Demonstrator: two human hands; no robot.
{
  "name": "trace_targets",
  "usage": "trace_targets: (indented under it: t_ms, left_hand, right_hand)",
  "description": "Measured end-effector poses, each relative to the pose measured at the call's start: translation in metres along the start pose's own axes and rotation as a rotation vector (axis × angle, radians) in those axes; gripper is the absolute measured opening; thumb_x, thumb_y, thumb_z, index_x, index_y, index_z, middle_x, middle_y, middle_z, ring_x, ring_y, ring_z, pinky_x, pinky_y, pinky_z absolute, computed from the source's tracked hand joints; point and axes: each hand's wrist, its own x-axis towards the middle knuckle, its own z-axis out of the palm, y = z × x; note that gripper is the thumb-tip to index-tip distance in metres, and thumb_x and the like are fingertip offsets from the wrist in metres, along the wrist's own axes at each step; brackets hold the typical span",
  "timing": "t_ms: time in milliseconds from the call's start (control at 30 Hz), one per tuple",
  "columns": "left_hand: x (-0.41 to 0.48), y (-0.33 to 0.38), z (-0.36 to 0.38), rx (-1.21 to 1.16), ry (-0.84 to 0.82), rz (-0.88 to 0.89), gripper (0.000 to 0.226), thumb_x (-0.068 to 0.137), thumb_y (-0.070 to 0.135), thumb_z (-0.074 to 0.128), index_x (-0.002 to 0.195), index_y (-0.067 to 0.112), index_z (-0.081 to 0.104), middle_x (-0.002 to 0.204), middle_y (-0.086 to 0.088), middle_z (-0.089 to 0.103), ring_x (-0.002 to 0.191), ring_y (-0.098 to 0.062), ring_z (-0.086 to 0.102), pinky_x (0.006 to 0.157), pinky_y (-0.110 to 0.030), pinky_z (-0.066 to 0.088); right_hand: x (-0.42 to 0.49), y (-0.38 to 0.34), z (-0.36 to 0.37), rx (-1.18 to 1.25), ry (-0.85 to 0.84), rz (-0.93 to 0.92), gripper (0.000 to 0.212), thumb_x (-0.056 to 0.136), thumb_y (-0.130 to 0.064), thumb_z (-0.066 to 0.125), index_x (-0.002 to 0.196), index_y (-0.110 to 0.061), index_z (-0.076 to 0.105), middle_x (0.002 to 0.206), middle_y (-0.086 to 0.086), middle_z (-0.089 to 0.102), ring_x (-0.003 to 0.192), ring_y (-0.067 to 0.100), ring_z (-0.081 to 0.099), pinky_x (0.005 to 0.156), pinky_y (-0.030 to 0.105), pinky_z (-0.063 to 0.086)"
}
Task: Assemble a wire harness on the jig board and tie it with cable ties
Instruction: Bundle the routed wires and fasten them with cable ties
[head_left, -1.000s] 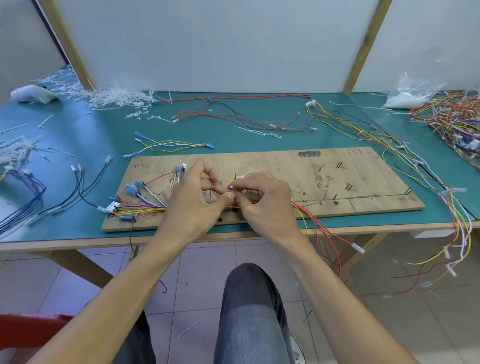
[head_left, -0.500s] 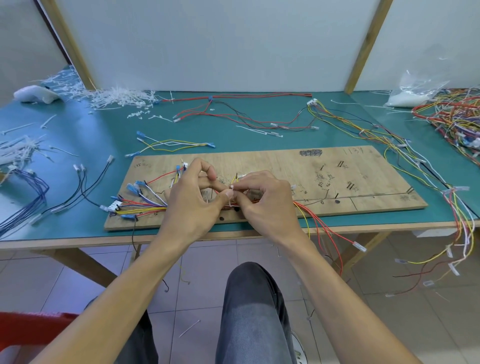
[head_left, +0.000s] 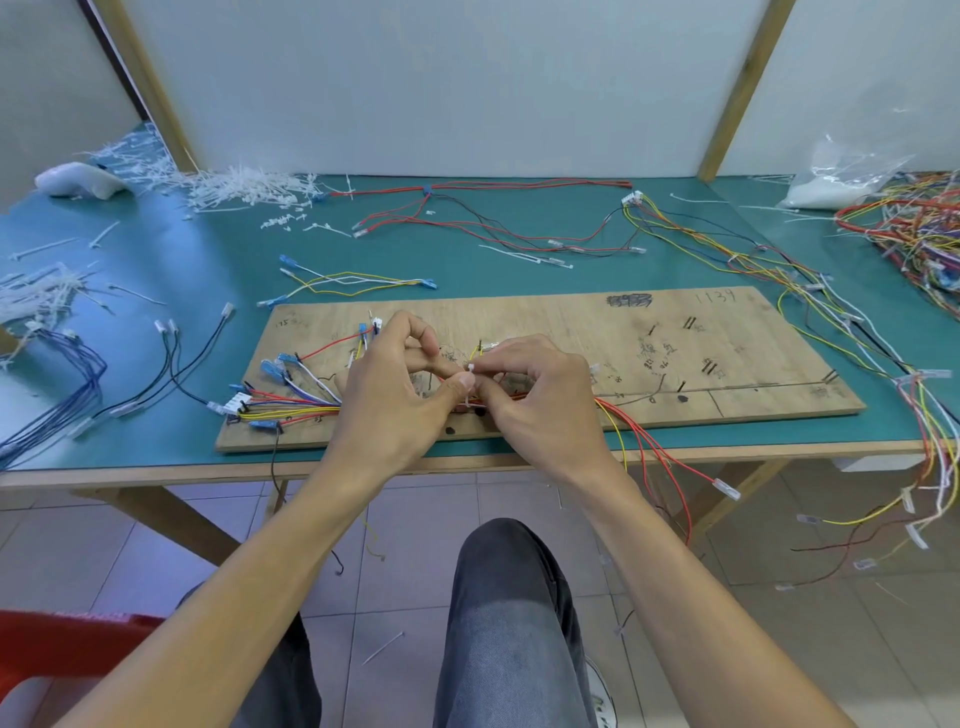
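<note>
I am watching both hands working over the front middle of the jig board (head_left: 571, 332), which is lying flat on the green table (head_left: 208, 270). The left hand (head_left: 389, 400) and the right hand (head_left: 540, 405) are meeting fingertip to fingertip, and both are pinching a small white cable tie (head_left: 470, 370) between thumb and curled fingers. The tie is sitting on the wire harness (head_left: 296, 408), right where the bundle is crossing the board's front half. The fingers are hiding how far the tie is wrapping round the wires, so I cannot tell.

The harness is fanning out toward the board's left end, where blue and white connectors are lying among red, yellow and white leads. To the right of the hands, its red and yellow wires (head_left: 649, 452) are running off the board's front edge and hanging below the table.

Behind the board, a long red and black wire set (head_left: 493, 223) is lying spread out, and a short yellow and white set (head_left: 353, 280) is resting just beyond the back left corner. Further back on the left, a heap of white ties (head_left: 244, 184) is lying. Left of the board, black leads (head_left: 171, 364) are curving across the mat.
</note>
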Motion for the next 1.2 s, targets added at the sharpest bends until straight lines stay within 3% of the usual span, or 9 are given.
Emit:
trace_targets:
  t_ms: [67,233,300,567,867,1200]
  left_hand:
    - [0.0004,-0.0009,0.0008,0.002,0.006,-0.009,0.038,0.084,0.019,0.084,0.096,0.024,0.049,0.081,0.023,0.076,0.092,0.005,0.063,0.082,-0.023,0.041]
    - [0.0004,0.0006,0.0004,0.030,0.009,-0.021,0.037,0.084,0.024,0.083,0.096,0.026,0.048,0.081,0.028,0.074,0.095,0.003,0.062,0.100,-0.053,0.044]
    - [0.0006,0.0021,0.0002,0.038,0.012,-0.023,0.037,0.085,0.027,0.082,0.096,0.027,0.047,0.081,0.029,0.074,0.097,0.002,0.061,0.101,-0.058,0.043]
    - [-0.0011,0.0034,-0.0018,0.025,0.002,-0.008,0.038,0.086,0.026,0.083,0.095,0.029,0.046,0.083,0.028,0.075,0.101,-0.007,0.067,0.102,-0.059,0.042]
    - [0.0001,0.0029,-0.0014,-0.015,-0.001,-0.035,0.036,0.086,0.027,0.082,0.096,0.027,0.047,0.082,0.026,0.075,0.106,-0.011,0.066,0.103,-0.059,0.042]
    - [0.0001,0.0027,-0.0019,0.013,-0.006,-0.033,0.037,0.086,0.028,0.083,0.096,0.029,0.047,0.081,0.028,0.074,0.103,-0.005,0.064,0.101,-0.059,0.042]
  right_hand:
    - [-0.0003,-0.0005,-0.0003,0.001,0.000,0.004,0.014,0.082,-0.009,0.085,0.094,-0.016,0.085,0.093,-0.004,0.079,0.101,0.013,0.070,0.089,0.036,0.057]
    - [0.0002,-0.0012,-0.0004,0.009,-0.005,0.014,0.014,0.083,-0.011,0.085,0.095,-0.016,0.085,0.094,-0.003,0.078,0.100,0.008,0.069,0.088,0.028,0.056]
    - [0.0002,-0.0013,-0.0009,0.001,-0.007,0.011,0.013,0.083,-0.011,0.085,0.096,-0.016,0.085,0.094,-0.003,0.078,0.099,0.007,0.068,0.086,0.027,0.056]
    - [0.0004,-0.0024,-0.0017,-0.018,-0.013,0.002,0.013,0.084,-0.012,0.085,0.097,-0.017,0.085,0.094,-0.004,0.079,0.099,0.007,0.068,0.086,0.027,0.056]
    - [-0.0006,-0.0029,-0.0018,-0.029,-0.035,-0.039,0.014,0.084,-0.006,0.082,0.093,-0.015,0.085,0.090,-0.004,0.080,0.100,0.018,0.068,0.088,0.037,0.054]
    - [-0.0004,-0.0020,-0.0009,-0.008,-0.012,-0.002,0.013,0.085,-0.010,0.084,0.097,-0.014,0.085,0.095,-0.002,0.079,0.098,0.013,0.069,0.086,0.039,0.058]
